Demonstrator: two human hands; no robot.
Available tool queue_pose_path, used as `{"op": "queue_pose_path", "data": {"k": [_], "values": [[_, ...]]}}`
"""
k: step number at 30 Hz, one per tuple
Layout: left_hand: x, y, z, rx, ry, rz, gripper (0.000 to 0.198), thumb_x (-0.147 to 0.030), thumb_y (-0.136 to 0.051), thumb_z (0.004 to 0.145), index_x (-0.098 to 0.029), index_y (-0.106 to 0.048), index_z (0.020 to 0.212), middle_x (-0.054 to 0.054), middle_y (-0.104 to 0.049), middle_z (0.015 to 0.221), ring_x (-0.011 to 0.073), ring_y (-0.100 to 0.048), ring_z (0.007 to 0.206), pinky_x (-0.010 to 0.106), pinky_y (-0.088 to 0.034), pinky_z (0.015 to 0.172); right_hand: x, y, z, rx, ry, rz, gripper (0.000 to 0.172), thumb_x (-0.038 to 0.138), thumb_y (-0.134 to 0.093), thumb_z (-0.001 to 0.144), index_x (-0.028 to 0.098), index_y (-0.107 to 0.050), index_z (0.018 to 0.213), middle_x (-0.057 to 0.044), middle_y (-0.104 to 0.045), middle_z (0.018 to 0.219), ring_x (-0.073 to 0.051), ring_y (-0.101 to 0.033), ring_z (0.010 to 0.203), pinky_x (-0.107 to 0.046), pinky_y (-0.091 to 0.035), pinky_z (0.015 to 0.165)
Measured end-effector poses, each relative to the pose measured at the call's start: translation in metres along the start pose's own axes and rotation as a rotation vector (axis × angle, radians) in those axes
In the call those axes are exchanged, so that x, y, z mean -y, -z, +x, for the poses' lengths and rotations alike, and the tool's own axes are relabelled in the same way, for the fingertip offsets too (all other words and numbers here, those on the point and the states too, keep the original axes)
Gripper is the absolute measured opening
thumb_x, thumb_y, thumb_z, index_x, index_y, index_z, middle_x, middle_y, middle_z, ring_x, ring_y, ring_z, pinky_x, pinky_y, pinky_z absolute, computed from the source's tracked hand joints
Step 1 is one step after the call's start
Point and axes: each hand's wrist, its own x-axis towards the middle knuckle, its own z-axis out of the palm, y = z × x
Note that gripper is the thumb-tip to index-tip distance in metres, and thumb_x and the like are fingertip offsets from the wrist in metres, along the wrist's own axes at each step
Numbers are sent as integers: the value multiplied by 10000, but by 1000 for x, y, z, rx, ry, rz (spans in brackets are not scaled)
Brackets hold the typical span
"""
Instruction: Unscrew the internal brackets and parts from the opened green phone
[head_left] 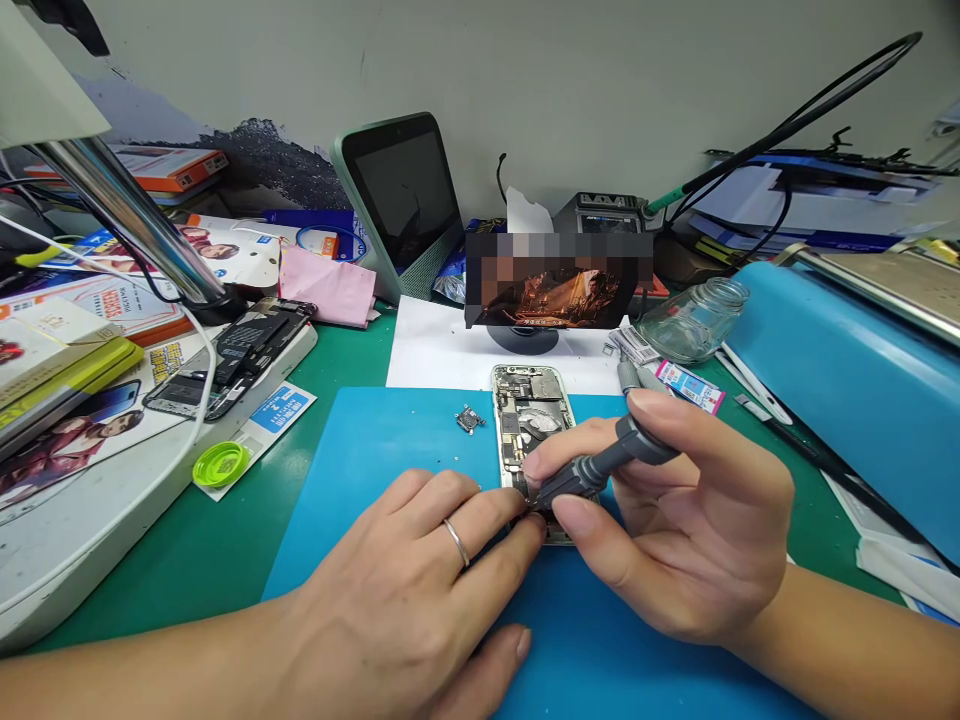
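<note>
at the centre of the frame an opened phone (pixel 529 410) lies flat on a smooth blue mat (pixel 360 450), its metal frame rounded at the corners and its inside packed with small silver and dark parts. the left hand (pixel 420 560), low in the frame, lies spread and flat on the mat, holding nothing, with a plain metal ring (pixel 456 542) on one finger and its fingertips touching the phone's lower end. the right hand (pixel 690 520), at lower right, is curled closed around a slim grey screwdriver (pixel 600 465) with a ridged round handle, its tip down at the phone's lower end. a tiny square metal part (pixel 469 420) sits on the mat just left of the phone. a clear glass jar (pixel 694 320) stands at upper right on the green worktop (pixel 352 350), and a bright green plastic cap (pixel 220 464) lies at left.
</note>
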Motion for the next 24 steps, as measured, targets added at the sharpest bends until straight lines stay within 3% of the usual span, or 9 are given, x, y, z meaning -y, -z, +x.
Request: {"op": "queue_pose_path", "data": {"k": [13, 16, 20, 24], "values": [[1, 0, 0, 17, 4, -15, 408, -289, -601, 1019, -92, -623, 1376, 94, -735, 1232, 273, -629, 959, 446, -544, 742, -1, -1, 2, -33, -27, -25, 836, -58, -626, 861, 385, -456, 1549, -96, -697, 1390, -211, -787, 902, -341, -699, 653], [1, 0, -1, 27, 2, -16, 393, -289, -584, 1027, -95, -632, 1365, 91, -732, 1258, 271, -630, 965, 445, -545, 754, -4, -2, 0, -93, -68, -25, 772, -10, -629, 898, 390, -470, 1538, -86, -676, 1388, -198, -775, 869, -334, -690, 617], [1, 1, 0, 38, 30, -18, 393, -276, -569, 1032, -108, -621, 1383, 74, -720, 1321, 270, -634, 998, 443, -547, 774, -5, -4, -1, -192, -126, -26, 705, 21, -644, 928, 364, -489, 1524, -56, -715, 1213, -194, -760, 877, -343, -704, 705], [1, 0, 2, 36, 32, -20, 390, -290, -550, 1042, -114, -623, 1382, 69, -703, 1370, 282, -632, 1050, 454, -549, 790, -5, -5, 2, -309, -195, -67, 639, 64, -672, 933, 363, -525, 1478, -76, -656, 1387, -187, -753, 853, -345, -695, 655]]}}
